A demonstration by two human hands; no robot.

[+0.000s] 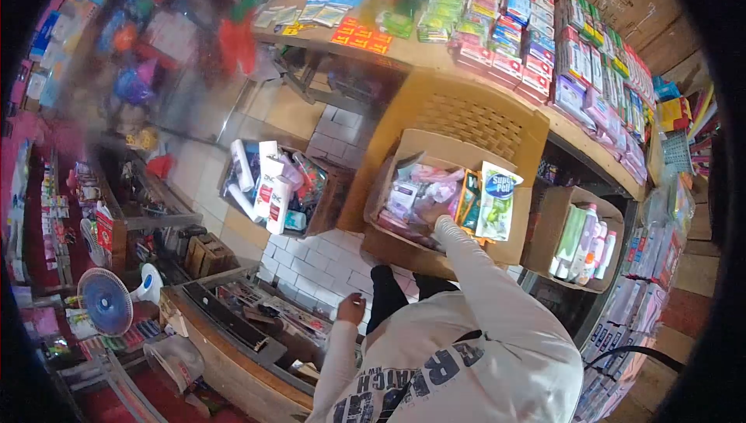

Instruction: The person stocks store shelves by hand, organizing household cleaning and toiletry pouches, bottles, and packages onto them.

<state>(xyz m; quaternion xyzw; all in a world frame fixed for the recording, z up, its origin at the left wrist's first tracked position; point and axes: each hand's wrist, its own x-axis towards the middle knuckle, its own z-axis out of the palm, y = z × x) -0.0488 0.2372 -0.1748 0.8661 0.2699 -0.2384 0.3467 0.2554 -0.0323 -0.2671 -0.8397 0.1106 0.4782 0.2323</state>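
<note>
My right hand (434, 211) reaches into an open cardboard box (408, 248) in front of me. Its fingers are closed on a pink packet (444, 191), partly hidden among other pink and lilac packs. A lilac-labelled pack (402, 197) lies to the left of this hand. At the box's right side stand a dark green and orange packet (468, 199) and a white-and-green Super Pell pouch (497, 201). My left hand (352, 308) hangs beside my body, away from the box, with loosely bent fingers and nothing visible in it.
The box rests on a yellow plastic chair (466, 116). A carton of white bottles (272, 194) stands to the left, and a box of bottles (581, 240) to the right. Packaged goods line the wooden counter (420, 54). A fan (105, 301) and glass case (256, 314) are at lower left.
</note>
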